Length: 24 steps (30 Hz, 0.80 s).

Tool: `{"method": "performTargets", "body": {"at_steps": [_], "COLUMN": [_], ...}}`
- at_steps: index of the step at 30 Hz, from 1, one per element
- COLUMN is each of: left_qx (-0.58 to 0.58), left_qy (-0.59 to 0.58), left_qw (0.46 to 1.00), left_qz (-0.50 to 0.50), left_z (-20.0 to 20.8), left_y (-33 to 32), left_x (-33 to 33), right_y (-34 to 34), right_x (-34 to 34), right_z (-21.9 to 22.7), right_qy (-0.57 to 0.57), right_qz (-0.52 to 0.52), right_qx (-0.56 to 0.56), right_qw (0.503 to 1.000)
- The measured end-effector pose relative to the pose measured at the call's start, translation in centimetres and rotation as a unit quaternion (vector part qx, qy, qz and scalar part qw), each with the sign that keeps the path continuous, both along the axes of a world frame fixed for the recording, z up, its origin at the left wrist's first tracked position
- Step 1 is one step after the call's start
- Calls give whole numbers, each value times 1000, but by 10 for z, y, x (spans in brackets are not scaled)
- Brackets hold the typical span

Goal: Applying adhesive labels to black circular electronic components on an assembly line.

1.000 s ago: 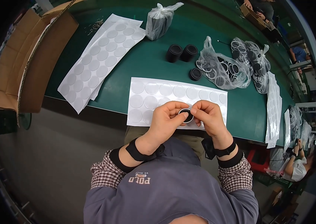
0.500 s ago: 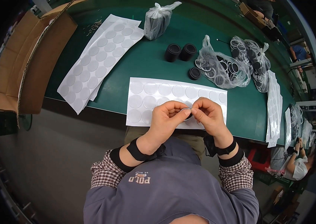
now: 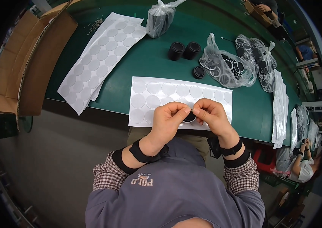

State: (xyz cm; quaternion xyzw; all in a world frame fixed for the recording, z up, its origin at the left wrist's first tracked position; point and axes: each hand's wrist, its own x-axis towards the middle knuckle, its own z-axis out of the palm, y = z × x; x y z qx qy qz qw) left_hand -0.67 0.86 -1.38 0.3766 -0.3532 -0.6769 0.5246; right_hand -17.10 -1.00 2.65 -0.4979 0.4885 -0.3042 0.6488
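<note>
The black disc [image 3: 190,117] now shows more face; left hand [image 3: 167,119] and right hand [image 3: 215,117] pinch its upper edge, apparently working there.

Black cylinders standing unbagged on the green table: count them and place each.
3: a tall left cylinder, a tall right cylinder beside it, and a short cylinder below both in view.

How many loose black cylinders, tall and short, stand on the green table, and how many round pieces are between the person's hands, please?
Tall black cylinders: 2
Short black cylinder: 1
White-rimmed black round piece between the left hand and right hand: 1
Total: 4
</note>
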Motion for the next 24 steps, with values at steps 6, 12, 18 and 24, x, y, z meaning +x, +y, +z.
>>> {"method": "performTargets", "body": {"at_steps": [6,12,18,24], "left_qx": [13,97,55,60], "left_qy": [15,29,58,57], "left_qw": [1000,993,995,995], "left_qz": [-12,-59,-59,-63], "left_z": [4,10,12,13], "left_y": [2,2,2,3], "left_x": [3,7,9,9], "right_y": [1,0,-1,-1], "right_x": [-3,-2,-3,0], "right_z": [-2,-2,-4,-5], "right_qy": [-40,-43,-72,-88], "right_qz": [3,-9,-13,-37], "right_qx": [14,2,-7,-36], "right_qw": [999,999,997,995]}}
